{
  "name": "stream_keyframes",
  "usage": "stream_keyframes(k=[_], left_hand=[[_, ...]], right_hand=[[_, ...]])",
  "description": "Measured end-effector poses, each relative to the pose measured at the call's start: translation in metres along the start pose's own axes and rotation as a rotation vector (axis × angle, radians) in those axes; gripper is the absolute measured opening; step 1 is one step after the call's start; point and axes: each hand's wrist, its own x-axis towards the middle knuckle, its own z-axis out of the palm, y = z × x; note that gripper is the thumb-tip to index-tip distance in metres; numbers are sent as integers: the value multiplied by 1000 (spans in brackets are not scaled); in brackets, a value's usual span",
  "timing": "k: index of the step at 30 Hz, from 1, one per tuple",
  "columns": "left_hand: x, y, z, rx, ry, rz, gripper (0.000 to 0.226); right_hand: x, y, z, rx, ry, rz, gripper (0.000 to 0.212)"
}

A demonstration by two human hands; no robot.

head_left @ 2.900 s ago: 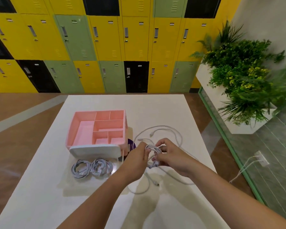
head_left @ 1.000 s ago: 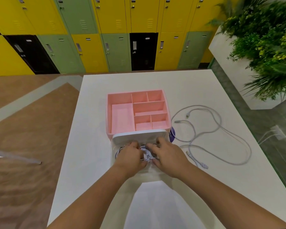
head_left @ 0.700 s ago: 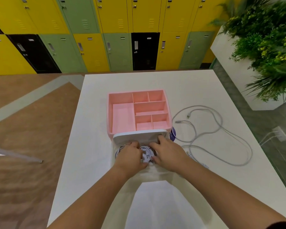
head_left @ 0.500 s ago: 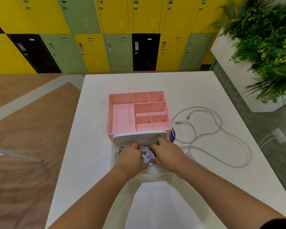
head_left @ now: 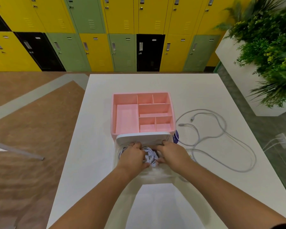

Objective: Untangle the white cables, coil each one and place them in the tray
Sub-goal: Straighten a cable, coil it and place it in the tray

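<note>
The coiled white cables point(head_left: 149, 157) lie in the clear tray point(head_left: 147, 176), directly under my fingers, a bundle of loops showing in the gap between the two hands. My left hand point(head_left: 132, 156) lies palm-down over the left part of the bundle, fingers stretched almost flat and reaching forward to the tray's white front edge point(head_left: 142, 138), thumb against the near side of the loops. My right hand point(head_left: 172, 154) lies the same way on the right part, fingers nearly straight, thumb touching the coil. Both press rather than pinch, though I cannot see under the fingertips. Just beyond the fingertips stands the pink organiser point(head_left: 142, 111). Out past my right hand, the loose white cables point(head_left: 221, 141) sprawl on the white table point(head_left: 97, 129), well apart from the tray.
</note>
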Motion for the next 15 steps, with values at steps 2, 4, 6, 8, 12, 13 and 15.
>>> stream_keyframes(k=[2,4,6,8,12,13,15], left_hand=[[1,-1,-1,-16,-7,3,39],[2,-1,-5,-36,-16,0,43],[3,0,-8,-50,-23,0,45],[3,3,-11,-45,-9,3,45],[3,7,-10,-86,29,-23,40],[3,9,-10,-92,35,-28,39],[1,11,-9,-94,48,-30,41]], right_hand=[[-4,3,-6,122,14,-27,50],[-11,10,-8,218,61,-32,47],[-18,17,-8,240,122,-18,39],[-23,21,-7,241,179,-27,32],[-23,16,-5,168,211,-129,25],[-22,14,-4,117,216,-151,23],[-19,10,-1,26,215,-150,19]])
